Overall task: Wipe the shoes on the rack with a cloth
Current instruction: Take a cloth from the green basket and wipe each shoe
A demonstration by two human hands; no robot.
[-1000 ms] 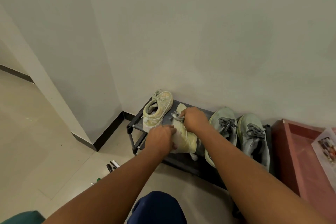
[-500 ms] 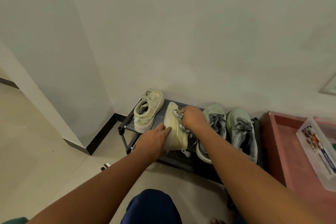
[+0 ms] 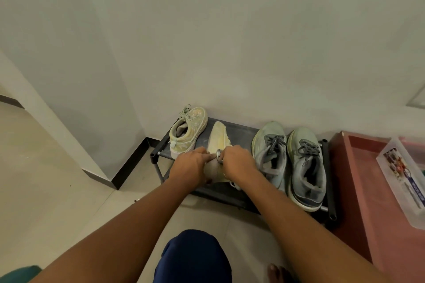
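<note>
From the head view, you are mid-wipe on the pale yellow shoe (image 3: 218, 138), which lies on its side on the rack (image 3: 241, 131), second from the left. Your left hand (image 3: 189, 165) curls around its near end to steady it; your right hand (image 3: 236, 162) pinches a small grey cloth (image 3: 219, 155) against it. Next, I judge, work the cloth toward the toe. Room is tight: the cream sneaker (image 3: 188, 132) sits just left, the grey pair (image 3: 289, 163) right, wall behind.
</note>
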